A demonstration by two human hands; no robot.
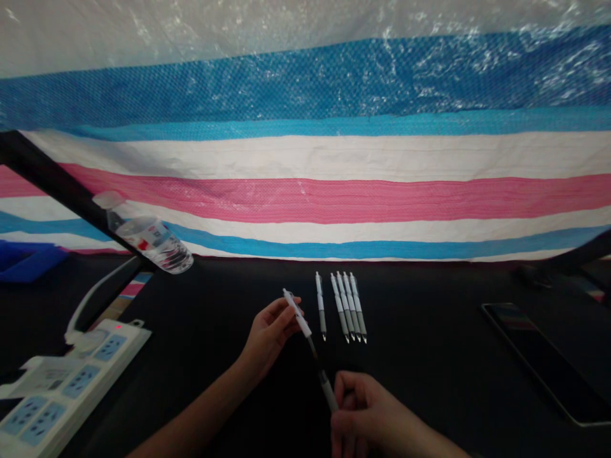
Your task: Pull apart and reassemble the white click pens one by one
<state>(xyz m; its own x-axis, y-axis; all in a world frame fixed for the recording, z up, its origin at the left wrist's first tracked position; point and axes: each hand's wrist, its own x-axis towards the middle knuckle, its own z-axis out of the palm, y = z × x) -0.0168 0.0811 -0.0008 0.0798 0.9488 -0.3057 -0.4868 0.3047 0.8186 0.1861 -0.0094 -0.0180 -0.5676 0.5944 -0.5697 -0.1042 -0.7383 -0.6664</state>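
My left hand (271,332) is closed, pinching the white upper barrel (296,313) of a click pen. A thin refill (313,350) shows between that barrel and the pen's grey lower grip section (327,389), which is drawn apart from it on the same slant. Fingers of my right hand (365,407) are closed around the lower end of the grip section, and its tip is hidden there. Beyond my hands lies a single white-and-grey pen (320,305). Just right of it, several matching pens (348,306) lie side by side, tips toward me.
At left sits a white power strip (71,388) with a plug and cable. Farther back, a clear plastic bottle (155,238) leans near a black bar (62,184). A blue tray (28,259) is at far left, a dark phone (544,362) at right. Striped sheeting (315,197) hangs behind the black table (420,343).
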